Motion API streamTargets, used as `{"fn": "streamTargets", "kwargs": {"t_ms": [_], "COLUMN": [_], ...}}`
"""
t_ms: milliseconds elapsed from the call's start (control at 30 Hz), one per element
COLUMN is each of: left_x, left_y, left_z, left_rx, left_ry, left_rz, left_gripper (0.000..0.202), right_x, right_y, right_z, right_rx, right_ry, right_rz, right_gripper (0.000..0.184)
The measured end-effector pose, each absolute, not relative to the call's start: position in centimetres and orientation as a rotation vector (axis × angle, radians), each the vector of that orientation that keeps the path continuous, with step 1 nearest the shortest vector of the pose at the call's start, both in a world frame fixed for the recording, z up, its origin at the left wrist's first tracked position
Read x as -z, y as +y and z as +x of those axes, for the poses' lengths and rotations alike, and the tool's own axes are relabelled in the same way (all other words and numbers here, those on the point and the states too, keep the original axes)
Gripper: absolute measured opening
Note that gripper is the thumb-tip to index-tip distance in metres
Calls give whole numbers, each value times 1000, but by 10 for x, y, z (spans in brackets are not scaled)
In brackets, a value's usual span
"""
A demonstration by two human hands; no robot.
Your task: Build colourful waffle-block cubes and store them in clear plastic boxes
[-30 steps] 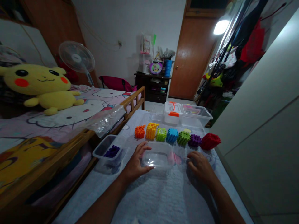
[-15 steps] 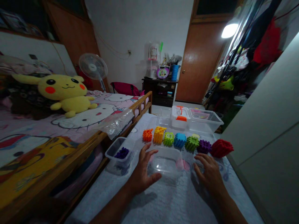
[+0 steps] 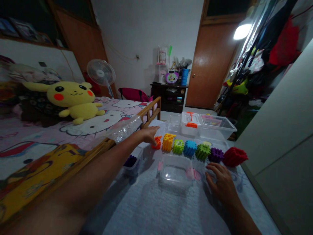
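Note:
A row of knobbly toy blocks lies across the table: orange [image 3: 157, 142], yellow [image 3: 168, 141], light green [image 3: 178, 146], blue [image 3: 189, 148], dark green [image 3: 202, 151], purple [image 3: 216, 154] and red [image 3: 234, 156]. My left hand [image 3: 148, 134] is stretched far forward with its fingers spread, the fingertips at the orange block. An empty clear plastic box [image 3: 175, 171] sits in front of the row. My right hand [image 3: 221, 182] rests flat on the table, fingers apart, just right of that box.
A small clear tub with purple pieces [image 3: 131, 162] stands left of my arm. Clear lidded bins [image 3: 216, 126] and a white case with an orange latch [image 3: 190, 124] stand behind the row. A wooden bed rail [image 3: 149, 113] and a crumpled plastic bag [image 3: 124, 129] border the table's left.
My left hand has let go of the clear box and reached forward to the orange block. My right hand has stayed beside the box. The camera has turned slightly left.

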State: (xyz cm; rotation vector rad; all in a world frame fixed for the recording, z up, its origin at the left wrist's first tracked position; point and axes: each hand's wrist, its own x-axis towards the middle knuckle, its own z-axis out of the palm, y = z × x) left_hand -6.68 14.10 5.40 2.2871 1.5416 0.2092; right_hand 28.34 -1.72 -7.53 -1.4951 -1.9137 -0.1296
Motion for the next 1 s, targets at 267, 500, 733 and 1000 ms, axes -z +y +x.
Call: {"fn": "streamTargets", "kwargs": {"t_ms": [267, 500, 733, 1000], "left_x": [-11, -4, 1, 8], "left_y": [168, 170, 164, 164], "left_z": [-46, -42, -42, -48], "left_rx": [163, 465, 459, 403], "left_ry": [1632, 1594, 1564, 1563], "left_rz": [2260, 2333, 2454, 2516], "left_gripper": [95, 81, 61, 60], "right_x": [81, 84, 84, 81], "right_y": [-16, -16, -17, -18], "right_z": [288, 287, 287, 285], "right_rx": [103, 82, 22, -23], "right_ry": [-1912, -1925, -1925, -1925], "right_rz": [-1488, -1479, -1497, -1498], "right_gripper": [19, 19, 19, 17]}}
